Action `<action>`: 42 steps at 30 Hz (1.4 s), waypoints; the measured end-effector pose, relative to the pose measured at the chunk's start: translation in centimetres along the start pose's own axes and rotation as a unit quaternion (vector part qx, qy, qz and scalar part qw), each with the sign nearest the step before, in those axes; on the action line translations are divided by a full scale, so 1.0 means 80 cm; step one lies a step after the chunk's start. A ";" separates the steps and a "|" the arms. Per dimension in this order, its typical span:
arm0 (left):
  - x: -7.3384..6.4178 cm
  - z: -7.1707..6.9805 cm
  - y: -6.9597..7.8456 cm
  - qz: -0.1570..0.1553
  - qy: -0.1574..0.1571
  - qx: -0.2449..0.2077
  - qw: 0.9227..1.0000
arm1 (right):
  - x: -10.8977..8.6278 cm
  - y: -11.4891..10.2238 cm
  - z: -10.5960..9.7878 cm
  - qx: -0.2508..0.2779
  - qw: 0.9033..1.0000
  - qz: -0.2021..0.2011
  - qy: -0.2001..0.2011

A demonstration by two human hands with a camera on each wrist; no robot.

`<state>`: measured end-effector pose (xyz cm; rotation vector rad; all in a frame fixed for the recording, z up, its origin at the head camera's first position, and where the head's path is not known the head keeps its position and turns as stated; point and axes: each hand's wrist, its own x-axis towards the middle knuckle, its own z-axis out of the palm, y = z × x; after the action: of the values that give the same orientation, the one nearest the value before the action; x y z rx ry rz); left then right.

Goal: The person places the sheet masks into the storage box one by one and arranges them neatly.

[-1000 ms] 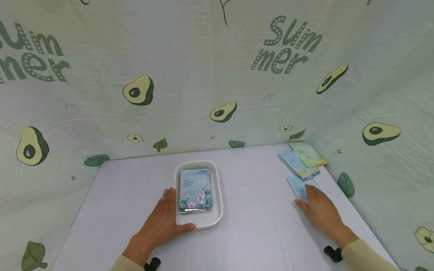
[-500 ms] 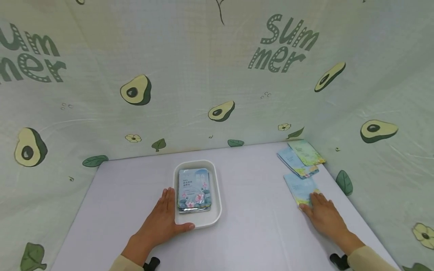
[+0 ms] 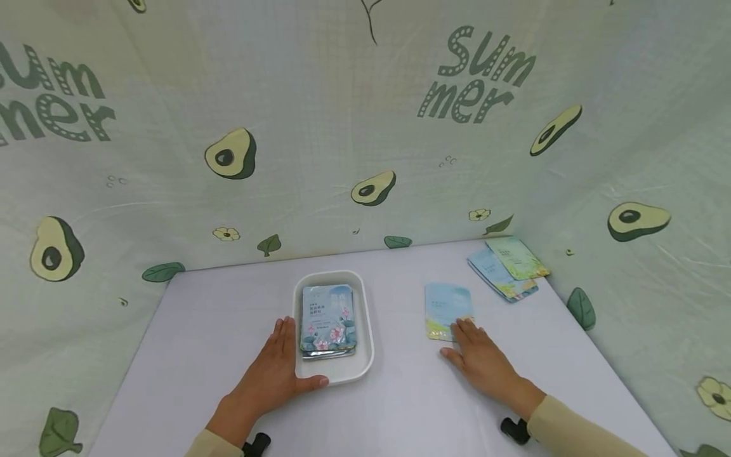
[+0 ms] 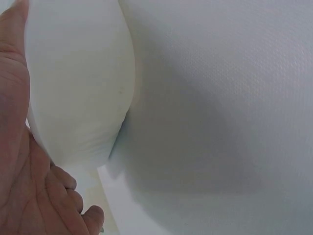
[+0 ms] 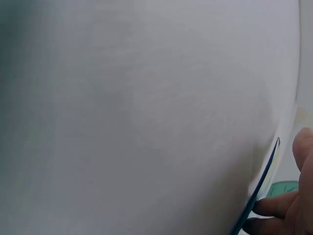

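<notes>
My left hand (image 3: 265, 368) lies against the near left corner of a white tray (image 3: 363, 365), its straight fingers along the side and its thumb at the front. In the left wrist view, the tray wall (image 4: 80, 78) stands beside that hand. Inside the tray sits a stack of facial mask packets (image 3: 327, 317), a blue one with pink flowers on top. Right of the tray, a light blue packet (image 3: 447, 303) with a yellow-green bottom is under the fingertips of my right hand (image 3: 485, 362). The thumb is apart from the packet, which shows edge-on in the right wrist view.
Toward the back right edge of the white table (image 3: 400, 406) lie several more packets, blue ones (image 3: 495, 270) partly under a green one (image 3: 518, 257). A cloth (image 3: 308, 209) printed with avocados hangs behind the table and along its sides.
My right hand has moved left with the light blue packet, away from the right-hand packets toward the tray, and the packet has turned straighter. My left hand and the tray have stayed put.
</notes>
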<state>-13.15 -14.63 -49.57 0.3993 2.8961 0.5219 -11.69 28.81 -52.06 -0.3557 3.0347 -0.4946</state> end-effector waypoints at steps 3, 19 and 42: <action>-0.001 -0.001 0.001 0.001 0.000 0.002 1.000 | 0.009 -0.012 0.006 0.000 1.000 -0.019 -0.007; 0.006 -0.005 -0.002 -0.004 -0.016 -0.021 1.000 | 0.146 0.024 -0.041 -0.056 0.996 -0.040 -0.062; 0.002 -0.001 0.001 -0.016 -0.016 -0.031 0.999 | 0.138 0.022 -0.029 -0.072 0.995 -0.053 0.035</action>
<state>-13.34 -14.52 -49.47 0.3484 2.8418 0.5924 -23.00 28.55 -50.49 -0.5190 3.1396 -0.3009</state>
